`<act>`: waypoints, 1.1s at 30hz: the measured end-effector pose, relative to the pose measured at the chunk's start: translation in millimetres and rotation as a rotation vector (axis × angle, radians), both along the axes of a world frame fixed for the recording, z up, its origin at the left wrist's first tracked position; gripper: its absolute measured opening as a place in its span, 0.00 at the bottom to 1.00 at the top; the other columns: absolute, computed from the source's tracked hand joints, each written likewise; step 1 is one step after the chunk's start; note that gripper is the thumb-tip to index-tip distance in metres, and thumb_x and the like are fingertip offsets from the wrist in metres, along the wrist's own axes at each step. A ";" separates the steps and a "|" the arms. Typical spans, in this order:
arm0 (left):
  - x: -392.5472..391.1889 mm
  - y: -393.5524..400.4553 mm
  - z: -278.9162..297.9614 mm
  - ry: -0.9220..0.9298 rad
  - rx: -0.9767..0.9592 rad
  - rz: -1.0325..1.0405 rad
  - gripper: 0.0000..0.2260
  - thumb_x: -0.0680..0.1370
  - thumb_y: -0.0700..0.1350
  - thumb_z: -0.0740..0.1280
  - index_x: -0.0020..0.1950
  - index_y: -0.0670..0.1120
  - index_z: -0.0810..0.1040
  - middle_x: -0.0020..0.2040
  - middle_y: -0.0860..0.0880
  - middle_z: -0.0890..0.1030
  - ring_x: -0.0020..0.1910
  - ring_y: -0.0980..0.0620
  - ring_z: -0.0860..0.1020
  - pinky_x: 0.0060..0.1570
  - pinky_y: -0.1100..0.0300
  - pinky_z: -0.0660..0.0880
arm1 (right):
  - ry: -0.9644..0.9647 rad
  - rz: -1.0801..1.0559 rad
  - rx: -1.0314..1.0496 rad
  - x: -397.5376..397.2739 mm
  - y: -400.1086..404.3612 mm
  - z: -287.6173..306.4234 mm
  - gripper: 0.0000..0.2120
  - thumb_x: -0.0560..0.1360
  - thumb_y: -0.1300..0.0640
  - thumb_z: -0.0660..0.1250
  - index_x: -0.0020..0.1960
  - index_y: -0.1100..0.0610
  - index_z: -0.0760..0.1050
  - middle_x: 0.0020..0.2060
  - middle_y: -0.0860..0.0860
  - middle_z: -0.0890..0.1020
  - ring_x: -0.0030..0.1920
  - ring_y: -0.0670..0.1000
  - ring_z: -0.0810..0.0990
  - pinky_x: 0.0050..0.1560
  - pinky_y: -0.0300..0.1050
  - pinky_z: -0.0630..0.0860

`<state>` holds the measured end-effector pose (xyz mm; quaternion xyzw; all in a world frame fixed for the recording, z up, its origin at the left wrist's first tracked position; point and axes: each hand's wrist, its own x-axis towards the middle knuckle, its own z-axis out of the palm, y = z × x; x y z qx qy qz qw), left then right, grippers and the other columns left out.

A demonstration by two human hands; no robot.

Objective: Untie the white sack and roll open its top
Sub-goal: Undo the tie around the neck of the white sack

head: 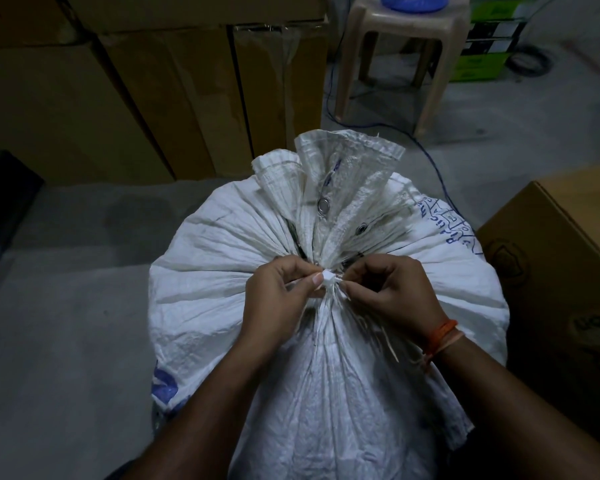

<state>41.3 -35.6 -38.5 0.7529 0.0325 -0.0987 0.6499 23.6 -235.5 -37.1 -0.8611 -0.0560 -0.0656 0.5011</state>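
A full white woven sack with blue print stands on the floor right in front of me. Its neck is gathered tight, and the loose top, with metal eyelets, fans out beyond the tie. A white knot of plastic strip binds the neck. My left hand pinches the knot from the left with thumb and forefinger. From the right, my right hand, an orange thread around its wrist, pinches the tie next to the knot. Frayed strip ends hang down below my fingers.
Tall cardboard cartons stand behind the sack at left. A beige plastic stool is at the back right, with a blue cable trailing over the concrete floor. Another cardboard box sits close on the right.
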 end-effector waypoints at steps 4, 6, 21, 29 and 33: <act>-0.3 1.0 0.5 0.007 -0.002 0.002 0.06 0.78 0.34 0.76 0.43 0.43 0.87 0.46 0.41 0.90 0.44 0.44 0.90 0.51 0.43 0.87 | 0.018 0.007 0.008 0.1 0.0 -3.1 0.06 0.70 0.52 0.79 0.40 0.54 0.86 0.33 0.49 0.86 0.33 0.52 0.85 0.36 0.57 0.81; -0.2 1.7 0.6 -0.003 0.007 -0.005 0.08 0.78 0.35 0.76 0.42 0.46 0.87 0.46 0.42 0.90 0.43 0.45 0.90 0.51 0.44 0.87 | 0.025 0.009 0.004 0.4 -0.4 -3.5 0.06 0.70 0.51 0.79 0.41 0.54 0.86 0.33 0.49 0.87 0.34 0.52 0.85 0.36 0.58 0.81; -2.2 0.4 0.3 0.013 -0.027 -0.009 0.04 0.78 0.36 0.76 0.45 0.43 0.88 0.45 0.43 0.90 0.44 0.44 0.90 0.55 0.40 0.86 | 0.003 0.044 -0.060 -1.9 -3.6 6.7 0.04 0.71 0.57 0.80 0.43 0.52 0.86 0.36 0.46 0.87 0.37 0.45 0.86 0.41 0.51 0.82; -2.4 1.8 2.0 0.002 -0.027 -0.016 0.07 0.78 0.36 0.76 0.43 0.46 0.86 0.46 0.43 0.90 0.43 0.44 0.90 0.53 0.42 0.87 | 0.036 0.011 0.033 2.4 -2.3 -2.0 0.02 0.70 0.56 0.79 0.41 0.53 0.86 0.34 0.49 0.87 0.35 0.52 0.85 0.39 0.55 0.82; -3.1 2.1 2.1 0.007 -0.046 -0.030 0.05 0.79 0.35 0.75 0.46 0.45 0.86 0.48 0.44 0.90 0.45 0.44 0.90 0.53 0.46 0.87 | 0.045 0.006 0.055 2.0 -1.7 -2.9 0.03 0.70 0.59 0.80 0.41 0.54 0.86 0.34 0.50 0.86 0.35 0.53 0.85 0.38 0.55 0.82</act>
